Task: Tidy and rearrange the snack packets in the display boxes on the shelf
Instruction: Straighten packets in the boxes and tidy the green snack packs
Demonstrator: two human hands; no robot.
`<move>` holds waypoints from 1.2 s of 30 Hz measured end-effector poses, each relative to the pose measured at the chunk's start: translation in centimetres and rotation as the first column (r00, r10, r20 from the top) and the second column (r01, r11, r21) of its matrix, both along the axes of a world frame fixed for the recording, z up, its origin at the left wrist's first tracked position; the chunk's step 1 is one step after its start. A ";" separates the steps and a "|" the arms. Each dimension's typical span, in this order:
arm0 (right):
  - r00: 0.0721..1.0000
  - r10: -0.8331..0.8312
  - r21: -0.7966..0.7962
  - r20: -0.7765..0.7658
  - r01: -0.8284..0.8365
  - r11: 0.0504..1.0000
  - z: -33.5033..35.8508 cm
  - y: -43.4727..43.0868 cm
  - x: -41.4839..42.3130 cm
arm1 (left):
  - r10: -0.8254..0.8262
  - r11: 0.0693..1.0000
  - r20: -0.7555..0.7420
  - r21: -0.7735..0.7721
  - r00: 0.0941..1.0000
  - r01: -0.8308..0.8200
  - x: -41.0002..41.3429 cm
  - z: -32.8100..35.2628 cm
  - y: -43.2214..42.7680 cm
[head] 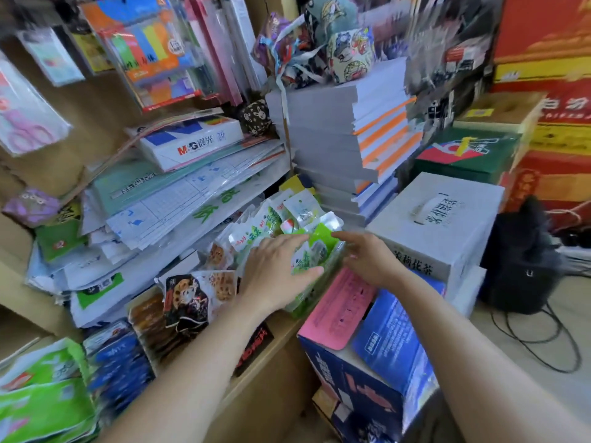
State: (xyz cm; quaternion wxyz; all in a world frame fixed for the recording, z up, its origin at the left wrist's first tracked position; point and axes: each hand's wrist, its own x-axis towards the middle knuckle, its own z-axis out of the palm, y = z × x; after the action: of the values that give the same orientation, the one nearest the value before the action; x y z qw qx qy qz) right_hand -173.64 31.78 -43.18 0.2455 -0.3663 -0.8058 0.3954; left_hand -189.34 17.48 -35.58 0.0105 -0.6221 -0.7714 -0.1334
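Note:
Green and white snack packets [281, 215] stand packed in a green display box [311, 294] on the wooden shelf [256, 375]. My left hand [275, 273] lies on the front packets, fingers spread over their tops and thumb stretched along a green packet [307, 254]. My right hand [367, 257] is at the box's right side, index finger touching the top of a green packet. Left of them, dark packets with lotus-root pictures [192, 295] and brown packets [150, 318] sit in another box. Blue packets [118, 362] and green ones [41, 401] lie at lower left.
Stacks of paper and folders [179, 193] overhang the snack boxes from behind. A tall pile of grey workbooks [332, 132] stands at the back. A white carton [438, 225] and a blue carton with a pink sheet [361, 356] crowd the right side. A black bag [521, 260] and cables lie on the floor.

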 end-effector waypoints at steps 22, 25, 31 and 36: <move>0.998 -0.042 0.035 -0.046 0.044 0.998 1.1 0.2 -1.7 | -0.251 0.967 -0.294 -0.124 0.922 0.223 0.7 -3.3 -1.4; 0.998 -0.070 0.097 0.006 0.070 0.993 1.1 0.0 -1.0 | -0.256 0.967 -0.357 -0.082 0.898 0.243 1.5 -5.1 -2.1; 0.999 -0.044 0.135 0.004 0.043 0.990 1.8 -0.2 -0.3 | -0.185 0.981 -0.366 -0.022 0.912 0.191 2.5 -6.1 -3.0; 0.964 0.192 0.199 0.184 -0.228 0.953 2.9 -1.9 -1.2 | -0.140 0.990 -0.145 -0.007 0.979 0.141 2.6 -5.0 -3.6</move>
State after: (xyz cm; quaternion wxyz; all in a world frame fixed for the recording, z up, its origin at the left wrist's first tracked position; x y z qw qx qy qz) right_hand -174.83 29.91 -40.28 0.1742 -0.2800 -0.8959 0.2975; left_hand -186.76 13.88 -40.60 0.0582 -0.6830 -0.7225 -0.0896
